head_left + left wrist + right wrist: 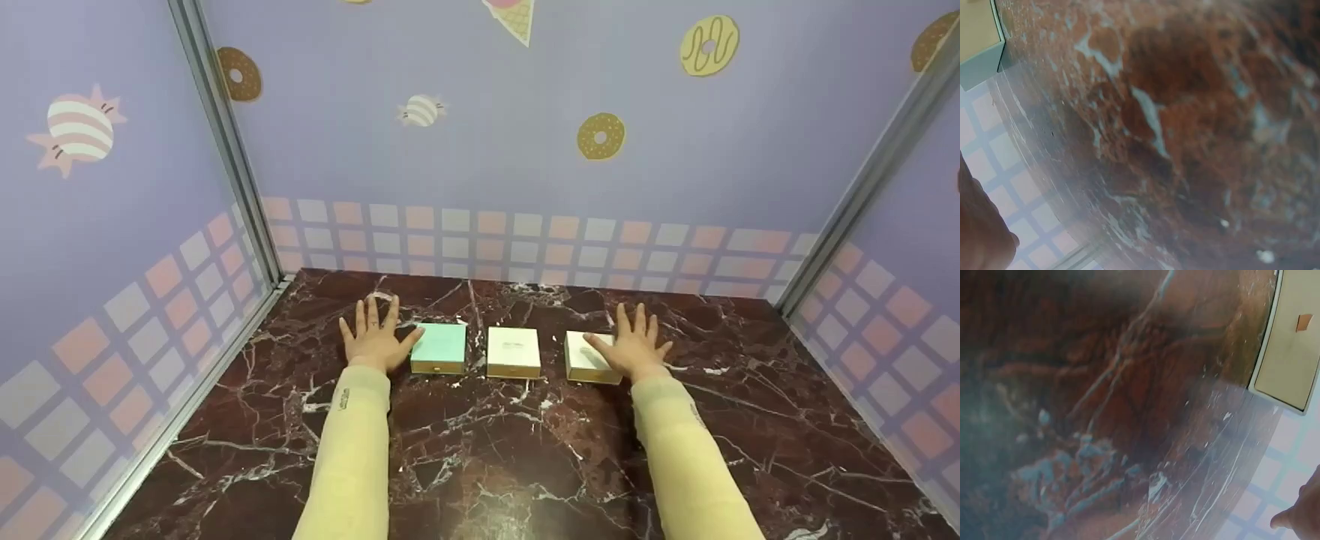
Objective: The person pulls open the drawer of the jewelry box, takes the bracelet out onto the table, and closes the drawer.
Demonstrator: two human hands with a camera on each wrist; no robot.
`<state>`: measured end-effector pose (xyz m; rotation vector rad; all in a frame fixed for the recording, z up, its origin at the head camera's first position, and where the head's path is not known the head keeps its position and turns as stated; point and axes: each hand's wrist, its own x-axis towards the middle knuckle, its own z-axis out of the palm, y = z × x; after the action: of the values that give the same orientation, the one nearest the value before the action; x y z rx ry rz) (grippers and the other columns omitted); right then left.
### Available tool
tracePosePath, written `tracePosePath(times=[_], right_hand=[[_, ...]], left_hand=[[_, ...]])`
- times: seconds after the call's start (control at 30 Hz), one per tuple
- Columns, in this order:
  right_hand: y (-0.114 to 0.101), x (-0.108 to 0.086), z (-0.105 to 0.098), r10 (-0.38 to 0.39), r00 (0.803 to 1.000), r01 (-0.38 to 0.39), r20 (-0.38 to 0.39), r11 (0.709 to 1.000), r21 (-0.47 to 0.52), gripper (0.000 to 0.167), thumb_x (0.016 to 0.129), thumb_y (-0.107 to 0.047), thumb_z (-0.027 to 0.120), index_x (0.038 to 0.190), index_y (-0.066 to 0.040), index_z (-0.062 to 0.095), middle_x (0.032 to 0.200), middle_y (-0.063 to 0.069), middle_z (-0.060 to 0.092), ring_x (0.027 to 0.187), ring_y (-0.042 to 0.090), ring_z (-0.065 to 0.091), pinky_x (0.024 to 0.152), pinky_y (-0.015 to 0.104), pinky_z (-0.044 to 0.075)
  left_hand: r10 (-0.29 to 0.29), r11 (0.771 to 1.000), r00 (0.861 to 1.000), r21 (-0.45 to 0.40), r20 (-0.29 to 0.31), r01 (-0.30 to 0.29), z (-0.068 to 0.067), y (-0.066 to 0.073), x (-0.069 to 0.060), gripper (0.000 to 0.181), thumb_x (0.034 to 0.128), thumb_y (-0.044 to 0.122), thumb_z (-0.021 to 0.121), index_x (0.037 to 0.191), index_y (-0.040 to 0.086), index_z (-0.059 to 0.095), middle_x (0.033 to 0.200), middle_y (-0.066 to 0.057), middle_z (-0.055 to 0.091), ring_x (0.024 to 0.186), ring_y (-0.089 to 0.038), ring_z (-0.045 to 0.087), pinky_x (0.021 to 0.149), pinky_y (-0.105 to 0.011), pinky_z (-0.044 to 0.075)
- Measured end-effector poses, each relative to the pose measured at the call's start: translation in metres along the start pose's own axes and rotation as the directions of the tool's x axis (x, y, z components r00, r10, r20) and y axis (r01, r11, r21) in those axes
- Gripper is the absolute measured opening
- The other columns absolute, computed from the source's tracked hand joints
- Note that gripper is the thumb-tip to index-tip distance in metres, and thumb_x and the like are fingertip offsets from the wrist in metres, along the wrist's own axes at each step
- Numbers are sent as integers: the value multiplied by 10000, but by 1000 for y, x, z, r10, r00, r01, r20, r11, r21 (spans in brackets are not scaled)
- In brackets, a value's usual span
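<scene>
While the left yellow sleeve (350,457) is bearing unreadable lettering, the left hand (373,345) and right hand (636,351) are flanking the middle white box (513,351), fingers splayed; a mint box (441,347) is sitting left of it, another white box (581,358) right.

Counter (510,450): glossy, polished, marble-like veined stone. Teal box (439,345), middle cream box (513,346) and right cream box (581,361): smooth, apparently paperboard. Back wall (510,165): smooth, matt printed sheet. Left corner rail (219,112): dull grey metal. Left sleeve (352,450) and right sleeve (682,450): soft, matt cloth.
</scene>
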<state>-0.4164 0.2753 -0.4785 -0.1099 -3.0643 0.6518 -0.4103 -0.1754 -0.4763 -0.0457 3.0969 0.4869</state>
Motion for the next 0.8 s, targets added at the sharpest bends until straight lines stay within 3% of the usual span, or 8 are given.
tracePosePath(times=[0.43, 0.63, 0.8], right_hand=[[-28, -1, 2, -36, 999, 34, 34, 998, 59, 1144, 883, -892, 357, 1667, -174, -66, 1703, 197, -232, 1562, 482, -213, 1156, 834, -108], [-48, 1, 6, -64, 998, 61, 26, 991, 117, 1055, 947, -794, 420, 1674, -161, -9, 1718, 195, -183, 1581, 472, -155, 1194, 802, -81], [-74, 0, 13, -104, 994, 100, 14, 979, 176, 985, 986, -719, 441, 1675, -159, 14, 1732, 184, -132, 1596, 454, -101, 1234, 757, -45]], left_hand=[[-55, 983, 998, -175, 34, 60, -5, 7, -1, 892, 1014, 741, 273, 1652, 263, -126, 1695, -206, -237, 1577, -405, -232, 1265, -682, -126], [-55, 956, 996, -284, 74, 74, -5, 13, 0, 911, 1006, 763, 227, 1644, 243, -163, 1698, -242, -193, 1584, -415, -205, 1275, -688, -71], [-31, 920, 996, -386, 84, 61, -3, 20, 3, 914, 1028, 728, 222, 1646, 168, -153, 1703, -275, -129, 1590, -421, -173, 1283, -681, -34]])
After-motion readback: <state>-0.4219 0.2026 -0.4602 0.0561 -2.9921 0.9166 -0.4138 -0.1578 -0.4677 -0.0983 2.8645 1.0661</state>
